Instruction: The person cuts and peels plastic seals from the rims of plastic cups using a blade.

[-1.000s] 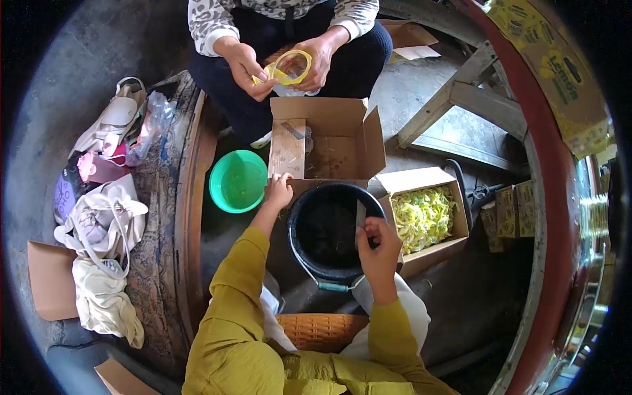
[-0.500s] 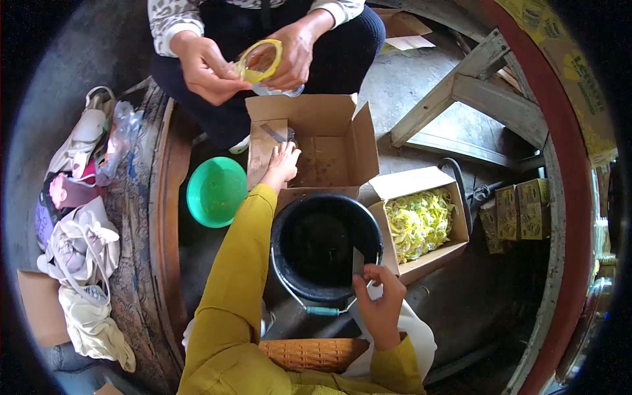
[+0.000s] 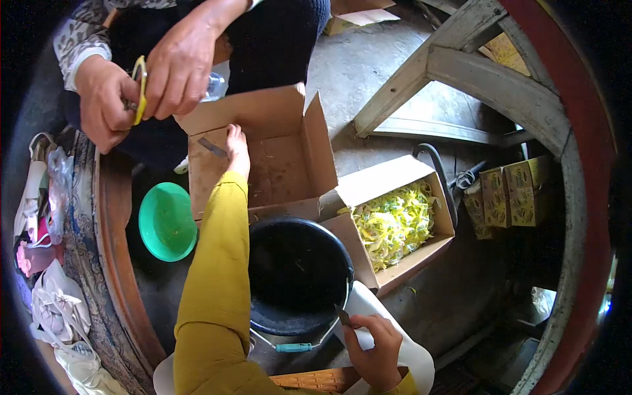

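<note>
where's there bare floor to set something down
Pale floor shows between the open box and wooden frame; dark floor between the filled box and right knee. It's crowded where the black bucket meets both boxes, and around the green basin.

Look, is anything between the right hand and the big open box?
Yes, the black bucket stands between the right hand, which holds a blade, and the big open box. The box's near side is in between too.

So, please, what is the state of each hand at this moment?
Left hand: inside the open cardboard box; its grip cannot be told.
Right hand: closed, pinching a dark flat blade at the bucket rim.
</note>
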Demonstrator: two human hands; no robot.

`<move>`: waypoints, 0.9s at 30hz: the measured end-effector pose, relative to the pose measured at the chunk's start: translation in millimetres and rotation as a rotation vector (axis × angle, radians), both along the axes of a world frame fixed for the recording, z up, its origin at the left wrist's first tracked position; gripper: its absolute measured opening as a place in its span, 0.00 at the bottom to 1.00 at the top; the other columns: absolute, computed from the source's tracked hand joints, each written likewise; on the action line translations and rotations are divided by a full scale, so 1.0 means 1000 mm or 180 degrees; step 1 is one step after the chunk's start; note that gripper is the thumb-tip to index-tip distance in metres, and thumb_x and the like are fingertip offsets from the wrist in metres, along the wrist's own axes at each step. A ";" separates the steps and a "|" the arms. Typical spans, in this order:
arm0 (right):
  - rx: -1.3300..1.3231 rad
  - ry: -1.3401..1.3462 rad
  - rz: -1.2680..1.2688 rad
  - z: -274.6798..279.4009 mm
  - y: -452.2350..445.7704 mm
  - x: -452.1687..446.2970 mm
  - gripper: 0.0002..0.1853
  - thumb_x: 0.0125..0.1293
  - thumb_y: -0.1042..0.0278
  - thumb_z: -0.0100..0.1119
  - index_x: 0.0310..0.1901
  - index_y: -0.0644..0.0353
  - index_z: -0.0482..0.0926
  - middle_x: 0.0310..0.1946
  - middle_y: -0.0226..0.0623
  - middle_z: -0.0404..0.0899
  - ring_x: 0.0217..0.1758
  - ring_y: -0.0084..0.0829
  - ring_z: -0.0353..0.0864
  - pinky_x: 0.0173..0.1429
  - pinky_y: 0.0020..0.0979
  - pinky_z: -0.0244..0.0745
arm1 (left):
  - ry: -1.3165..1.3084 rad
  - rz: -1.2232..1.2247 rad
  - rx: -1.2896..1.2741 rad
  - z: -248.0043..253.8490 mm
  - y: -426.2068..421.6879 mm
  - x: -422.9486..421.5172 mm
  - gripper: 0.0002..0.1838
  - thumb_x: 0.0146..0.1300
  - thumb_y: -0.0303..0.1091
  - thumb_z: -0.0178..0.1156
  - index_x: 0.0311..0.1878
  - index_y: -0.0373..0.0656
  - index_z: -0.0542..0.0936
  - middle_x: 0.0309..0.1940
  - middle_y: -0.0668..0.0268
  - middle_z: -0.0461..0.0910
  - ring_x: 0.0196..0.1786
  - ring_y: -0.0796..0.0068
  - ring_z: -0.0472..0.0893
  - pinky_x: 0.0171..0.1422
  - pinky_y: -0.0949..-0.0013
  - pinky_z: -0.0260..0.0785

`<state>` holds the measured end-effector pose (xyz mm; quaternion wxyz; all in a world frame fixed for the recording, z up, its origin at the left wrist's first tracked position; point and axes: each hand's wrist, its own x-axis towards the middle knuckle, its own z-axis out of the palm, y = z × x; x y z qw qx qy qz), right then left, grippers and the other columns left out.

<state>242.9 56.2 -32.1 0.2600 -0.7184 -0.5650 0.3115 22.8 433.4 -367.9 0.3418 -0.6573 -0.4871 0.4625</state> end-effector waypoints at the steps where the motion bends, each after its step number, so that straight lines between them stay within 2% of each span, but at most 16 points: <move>1: 0.0002 0.0003 0.0046 -0.002 0.001 0.002 0.09 0.46 0.80 0.63 0.30 0.62 0.76 0.26 0.38 0.79 0.31 0.36 0.79 0.37 0.31 0.71 | 0.0299 0.0102 -0.0017 0.003 -0.002 0.001 0.22 0.66 0.35 0.38 0.62 0.49 0.65 0.61 0.72 0.63 0.64 0.67 0.57 0.65 0.50 0.42; 2: 0.0004 0.0019 0.0099 -0.003 0.002 0.003 0.09 0.45 0.80 0.64 0.31 0.62 0.76 0.26 0.38 0.79 0.31 0.36 0.79 0.37 0.31 0.71 | 0.0359 0.0189 -0.0159 0.006 -0.004 0.004 0.23 0.67 0.34 0.36 0.64 0.48 0.63 0.63 0.72 0.62 0.65 0.66 0.56 0.67 0.49 0.40; 3: 0.0017 0.0031 0.0149 -0.005 0.003 0.004 0.09 0.45 0.80 0.64 0.31 0.62 0.77 0.26 0.37 0.79 0.31 0.36 0.79 0.37 0.31 0.71 | 0.0272 0.0369 -0.0577 0.037 -0.010 0.013 0.23 0.67 0.35 0.37 0.66 0.48 0.62 0.64 0.72 0.60 0.65 0.66 0.56 0.67 0.49 0.40; 4: 0.0032 0.0059 0.0186 -0.005 0.003 0.005 0.09 0.45 0.81 0.64 0.31 0.61 0.77 0.26 0.37 0.79 0.31 0.36 0.79 0.37 0.31 0.71 | 0.0171 0.0549 -0.0984 0.043 -0.012 0.018 0.24 0.67 0.36 0.37 0.67 0.48 0.60 0.66 0.72 0.59 0.66 0.66 0.56 0.68 0.50 0.40; 5: 0.0052 0.0080 0.0215 -0.005 0.003 0.006 0.10 0.45 0.81 0.64 0.31 0.61 0.77 0.26 0.37 0.79 0.31 0.36 0.79 0.37 0.31 0.71 | -0.0147 0.0463 -0.0693 0.022 -0.012 0.008 0.27 0.66 0.36 0.41 0.69 0.47 0.56 0.69 0.71 0.53 0.69 0.65 0.53 0.68 0.50 0.38; 12: 0.0141 0.0286 0.0227 -0.005 0.000 0.002 0.09 0.48 0.78 0.64 0.33 0.59 0.77 0.27 0.34 0.77 0.31 0.35 0.77 0.38 0.33 0.68 | -0.0774 0.0221 -0.0691 0.020 -0.009 -0.003 0.22 0.63 0.44 0.47 0.58 0.45 0.71 0.57 0.72 0.70 0.61 0.67 0.60 0.65 0.61 0.44; 13: 0.0173 0.0277 0.0231 -0.004 0.001 0.000 0.09 0.47 0.79 0.64 0.32 0.60 0.77 0.27 0.35 0.78 0.31 0.35 0.77 0.37 0.32 0.69 | -0.1187 -0.0209 -0.0216 0.018 -0.011 -0.006 0.13 0.62 0.39 0.46 0.44 0.51 0.79 0.45 0.78 0.76 0.53 0.69 0.63 0.61 0.62 0.46; 16: 0.0247 0.0310 0.0214 -0.002 0.003 -0.005 0.09 0.46 0.81 0.64 0.30 0.62 0.76 0.27 0.38 0.79 0.30 0.36 0.78 0.35 0.31 0.70 | -0.1853 -0.0345 -0.0064 0.035 -0.015 0.004 0.11 0.58 0.37 0.49 0.38 0.51 0.81 0.37 0.73 0.80 0.50 0.72 0.68 0.58 0.62 0.50; 17: 0.0249 0.0351 0.0183 0.000 0.003 -0.008 0.08 0.46 0.81 0.63 0.30 0.63 0.76 0.26 0.39 0.78 0.30 0.35 0.78 0.35 0.30 0.70 | -0.2037 -0.0389 -0.0043 0.048 -0.021 0.010 0.10 0.57 0.36 0.50 0.38 0.51 0.81 0.36 0.70 0.80 0.49 0.72 0.69 0.57 0.64 0.52; 20: 0.0284 0.0648 -0.0001 0.007 0.004 -0.016 0.08 0.48 0.80 0.63 0.31 0.65 0.76 0.25 0.38 0.77 0.29 0.31 0.77 0.34 0.28 0.70 | -0.2509 -0.0144 -0.0490 0.104 -0.039 0.038 0.12 0.57 0.37 0.53 0.43 0.48 0.78 0.41 0.67 0.79 0.50 0.70 0.70 0.56 0.66 0.55; 22: 0.0345 0.0916 -0.0163 0.011 0.000 -0.021 0.07 0.50 0.80 0.62 0.32 0.65 0.76 0.24 0.37 0.76 0.28 0.28 0.77 0.34 0.26 0.70 | -0.3123 0.0289 -0.0624 0.140 -0.059 0.046 0.18 0.54 0.41 0.56 0.47 0.45 0.75 0.44 0.63 0.78 0.52 0.66 0.70 0.57 0.64 0.57; 23: 0.0389 0.1061 -0.0230 0.008 -0.002 -0.022 0.07 0.51 0.79 0.61 0.33 0.65 0.76 0.24 0.37 0.76 0.28 0.26 0.77 0.33 0.26 0.70 | -0.3744 0.0656 -0.0764 0.152 -0.066 0.045 0.23 0.52 0.47 0.59 0.48 0.43 0.73 0.46 0.59 0.77 0.55 0.62 0.70 0.60 0.60 0.57; 24: 0.0427 0.1206 -0.0293 0.005 -0.007 -0.024 0.06 0.53 0.78 0.61 0.34 0.65 0.76 0.23 0.36 0.76 0.27 0.25 0.77 0.33 0.26 0.71 | -0.4135 0.0735 -0.0706 0.153 -0.072 0.039 0.25 0.53 0.51 0.58 0.48 0.41 0.73 0.45 0.54 0.77 0.51 0.57 0.74 0.56 0.59 0.63; 25: 0.0196 0.1835 -0.0541 -0.002 -0.015 -0.026 0.07 0.55 0.78 0.60 0.36 0.65 0.75 0.26 0.30 0.75 0.30 0.18 0.74 0.35 0.23 0.69 | -0.4647 0.0996 -0.0757 0.155 -0.077 0.033 0.26 0.53 0.52 0.58 0.48 0.41 0.73 0.43 0.53 0.78 0.48 0.55 0.75 0.53 0.59 0.66; 26: 0.0260 0.2234 -0.0708 -0.003 -0.019 -0.028 0.07 0.56 0.78 0.60 0.36 0.64 0.75 0.27 0.28 0.74 0.31 0.17 0.73 0.36 0.22 0.69 | -0.5149 0.1269 -0.0828 0.156 -0.086 0.025 0.27 0.53 0.53 0.58 0.48 0.40 0.73 0.42 0.51 0.78 0.45 0.52 0.77 0.49 0.60 0.69; 27: 0.0318 0.2624 -0.0875 0.000 -0.018 -0.028 0.07 0.56 0.78 0.59 0.37 0.63 0.75 0.28 0.27 0.74 0.32 0.17 0.72 0.36 0.21 0.68 | -0.5526 0.1063 -0.0681 0.140 -0.089 0.014 0.28 0.53 0.54 0.57 0.48 0.40 0.73 0.38 0.54 0.80 0.37 0.58 0.79 0.40 0.65 0.71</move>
